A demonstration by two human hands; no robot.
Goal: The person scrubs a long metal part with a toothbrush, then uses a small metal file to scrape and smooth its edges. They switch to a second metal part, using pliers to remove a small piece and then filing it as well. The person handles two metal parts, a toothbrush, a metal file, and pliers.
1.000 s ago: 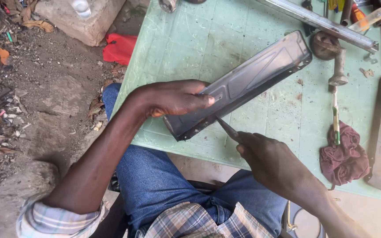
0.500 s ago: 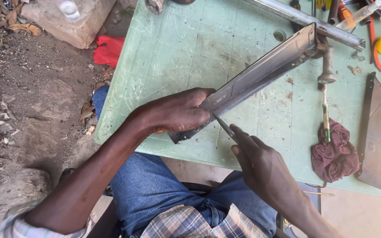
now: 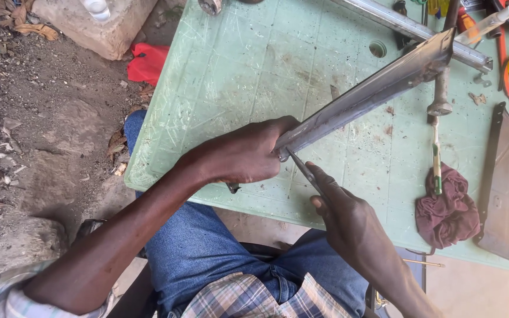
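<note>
A long grey sheet-metal panel (image 3: 372,91) stood on edge, slanting across the pale green plastic table (image 3: 237,65) from the near left to the far right. The left hand (image 3: 248,154) gripped its near end. Just right of that hand, the right hand (image 3: 346,215) held a thin metal blade (image 3: 301,168) against the panel. A crumpled maroon rag (image 3: 448,206) lay to the right, with a flat dark metal plate (image 3: 499,188) beyond it by the table's right edge.

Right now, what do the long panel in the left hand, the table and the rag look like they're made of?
Panel: looks like thin sheet metal, dull grey with a faint sheen and folded edges. Table: probably moulded plastic, pale green, scratched and stained, with a faint square grid. Rag: soft cloth, maroon, crumpled into folds.
</note>
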